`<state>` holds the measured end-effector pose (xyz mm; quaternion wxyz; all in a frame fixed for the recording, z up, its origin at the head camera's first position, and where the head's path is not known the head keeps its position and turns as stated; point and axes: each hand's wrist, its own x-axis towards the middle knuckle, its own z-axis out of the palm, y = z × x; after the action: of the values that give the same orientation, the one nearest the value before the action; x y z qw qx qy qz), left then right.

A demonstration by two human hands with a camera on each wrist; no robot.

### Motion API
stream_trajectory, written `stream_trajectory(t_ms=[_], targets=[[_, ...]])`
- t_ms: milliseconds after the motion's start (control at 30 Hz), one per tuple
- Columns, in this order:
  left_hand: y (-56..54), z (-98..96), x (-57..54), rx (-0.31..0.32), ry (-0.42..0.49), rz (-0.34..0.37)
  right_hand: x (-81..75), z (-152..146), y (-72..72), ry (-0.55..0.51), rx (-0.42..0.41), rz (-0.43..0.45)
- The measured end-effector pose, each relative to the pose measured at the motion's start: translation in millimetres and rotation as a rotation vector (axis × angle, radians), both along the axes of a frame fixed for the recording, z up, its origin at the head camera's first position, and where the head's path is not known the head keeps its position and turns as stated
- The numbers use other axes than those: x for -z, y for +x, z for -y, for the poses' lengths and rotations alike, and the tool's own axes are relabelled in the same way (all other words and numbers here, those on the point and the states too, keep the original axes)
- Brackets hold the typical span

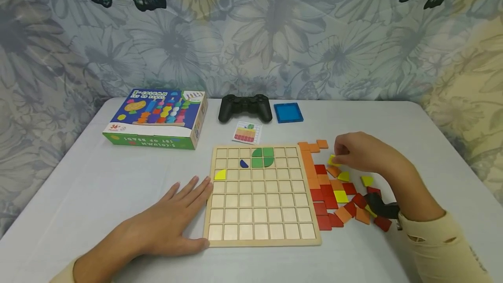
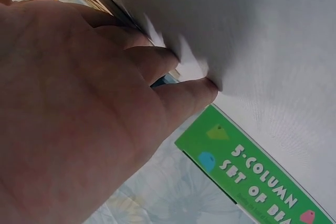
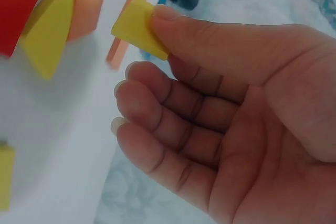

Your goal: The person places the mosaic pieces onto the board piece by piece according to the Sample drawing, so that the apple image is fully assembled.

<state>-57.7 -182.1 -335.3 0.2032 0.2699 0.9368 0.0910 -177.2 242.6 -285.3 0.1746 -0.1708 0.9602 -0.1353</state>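
Observation:
A wooden grid board (image 1: 261, 243) lies flat on the white table. My left hand (image 1: 173, 217) is spread along its left edge, with fingertips and thumb touching the rim. Between the thumb and index finger of my right hand (image 1: 363, 154), a yellow tile (image 3: 139, 27) is pinched, just right of the board's upper right corner. The other fingers are loosely curled in the right wrist view. On the board sit several green tiles (image 1: 268, 152), a small dark blue piece (image 1: 243, 163) and a yellow rounded tile (image 1: 220, 174). The held tile's full outline is partly covered by the thumb.
Loose red tiles (image 1: 323, 222), orange tiles (image 1: 308, 163) and yellow tiles (image 1: 341, 196) lie along the board's right side. Behind the board are a pattern card (image 1: 247, 132), a black game controller (image 1: 245, 108), a blue tray (image 1: 288, 112) and a toy box (image 1: 155, 115).

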Motion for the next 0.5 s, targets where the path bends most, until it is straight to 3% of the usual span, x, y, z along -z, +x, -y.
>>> stream_trajectory(t_ms=[133,500], targets=[[0.9,-0.1,0.3,-0.002,0.007,0.008,-3.3,11,5.7,-0.017,0.005,0.021],[-0.9,-0.5,-0.2,0.000,0.007,0.005,-12.7,48,16.3,-0.103,-0.064,-0.035]])
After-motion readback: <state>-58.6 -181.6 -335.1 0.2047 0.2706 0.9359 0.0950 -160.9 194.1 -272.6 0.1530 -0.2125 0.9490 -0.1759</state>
